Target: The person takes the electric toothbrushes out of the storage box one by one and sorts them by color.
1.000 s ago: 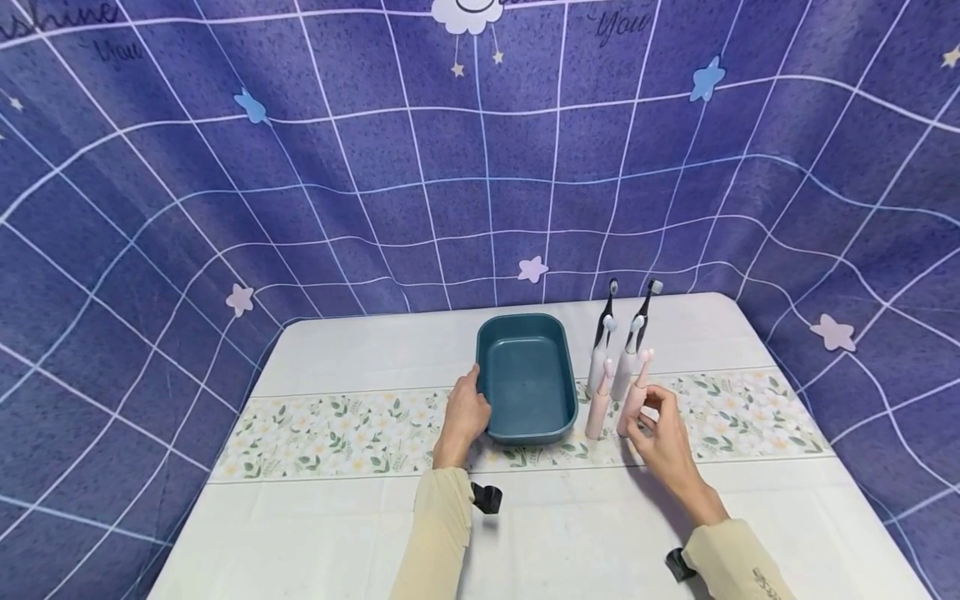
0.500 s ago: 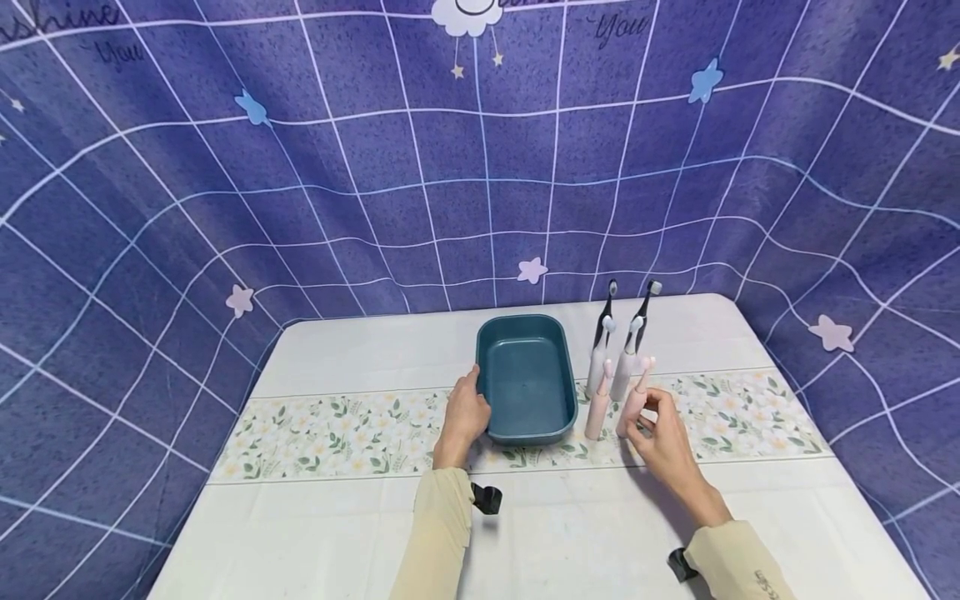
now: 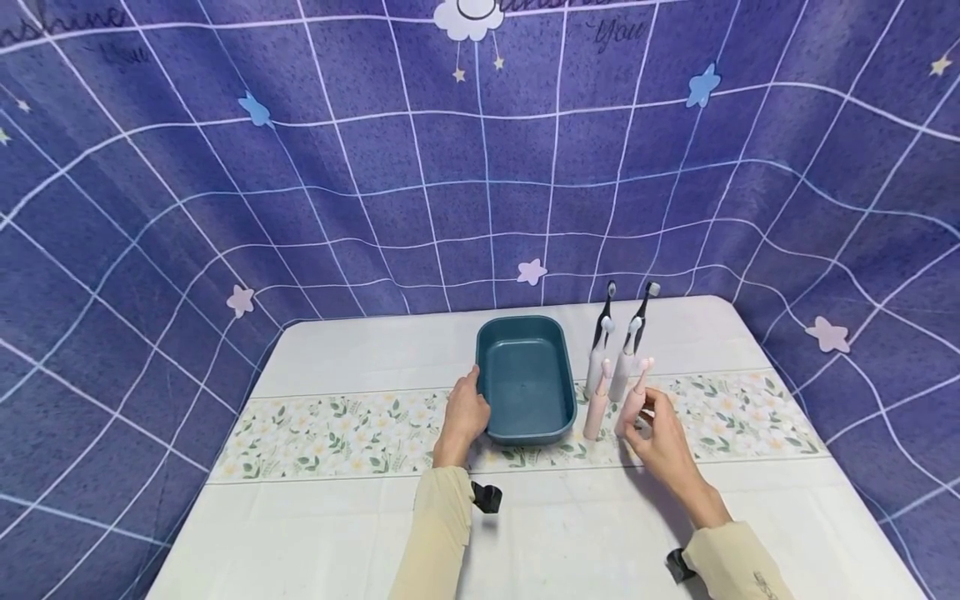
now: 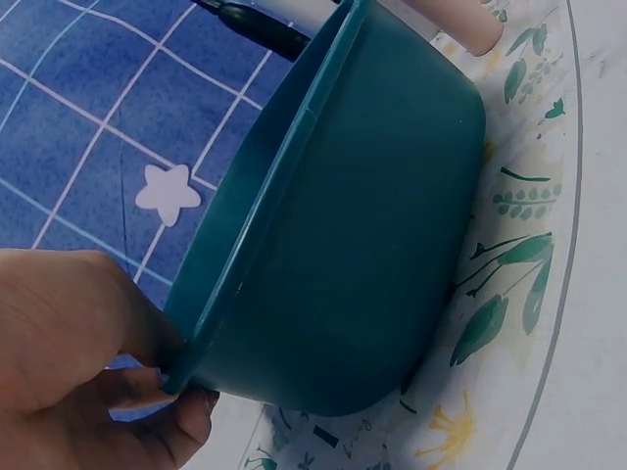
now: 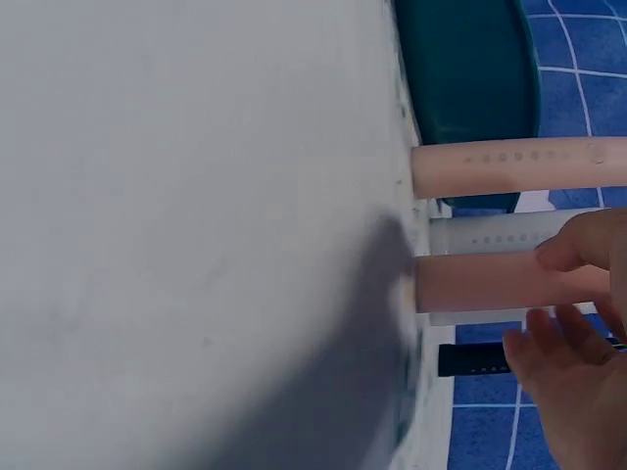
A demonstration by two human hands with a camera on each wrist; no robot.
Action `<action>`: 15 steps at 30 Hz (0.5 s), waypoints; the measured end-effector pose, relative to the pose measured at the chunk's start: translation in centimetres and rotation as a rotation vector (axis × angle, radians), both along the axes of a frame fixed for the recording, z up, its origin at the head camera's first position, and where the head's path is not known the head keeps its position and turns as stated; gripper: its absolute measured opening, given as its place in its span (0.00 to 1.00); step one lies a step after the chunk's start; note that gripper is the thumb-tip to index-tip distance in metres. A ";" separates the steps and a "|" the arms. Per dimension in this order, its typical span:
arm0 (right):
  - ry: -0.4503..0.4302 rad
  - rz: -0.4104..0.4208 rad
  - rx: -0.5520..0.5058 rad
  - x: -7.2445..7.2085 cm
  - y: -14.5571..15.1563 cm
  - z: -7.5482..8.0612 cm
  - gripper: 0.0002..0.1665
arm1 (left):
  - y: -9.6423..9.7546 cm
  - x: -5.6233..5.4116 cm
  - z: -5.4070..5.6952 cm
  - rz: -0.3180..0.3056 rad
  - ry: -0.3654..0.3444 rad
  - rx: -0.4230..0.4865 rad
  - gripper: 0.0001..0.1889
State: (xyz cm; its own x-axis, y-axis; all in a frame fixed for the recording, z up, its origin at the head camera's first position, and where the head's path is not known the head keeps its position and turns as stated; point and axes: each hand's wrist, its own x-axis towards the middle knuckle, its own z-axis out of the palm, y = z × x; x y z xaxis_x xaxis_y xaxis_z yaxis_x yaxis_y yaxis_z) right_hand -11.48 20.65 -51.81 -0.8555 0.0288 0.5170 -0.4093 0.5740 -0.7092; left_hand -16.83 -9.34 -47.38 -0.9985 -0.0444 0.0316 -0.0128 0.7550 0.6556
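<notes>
My left hand (image 3: 463,410) grips the left rim of a teal plastic basin (image 3: 528,383), an oblong tub with rounded corners and a bare inside. In the left wrist view, the thumb and fingers pinch the basin's rim (image 4: 257,211) at a corner. My right hand (image 3: 663,437) holds a pink electric toothbrush (image 3: 632,410) by its handle, thumb and fingers on either side. This toothbrush stands nearly upright, its base at the tabletop in the right wrist view. Another pink electric toothbrush (image 3: 597,414) stands just left of it, close to the basin.
Behind the pink pair stand two white electric toothbrushes (image 3: 622,375), and behind those two black ones (image 3: 603,321). A white tablecloth (image 3: 337,533) with a floral band (image 3: 337,433) covers the table. A blue gridded curtain (image 3: 360,192) surrounds the back and sides.
The pink toothbrush in my right hand has come down slightly, its head lower than a second ago. My left hand and the basin stay where they were.
</notes>
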 end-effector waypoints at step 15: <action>0.510 0.109 -0.029 2.9 -5.8 8.1 0.11 | 0.3 -0.2 0.1 0.055 0.042 -0.074 0.30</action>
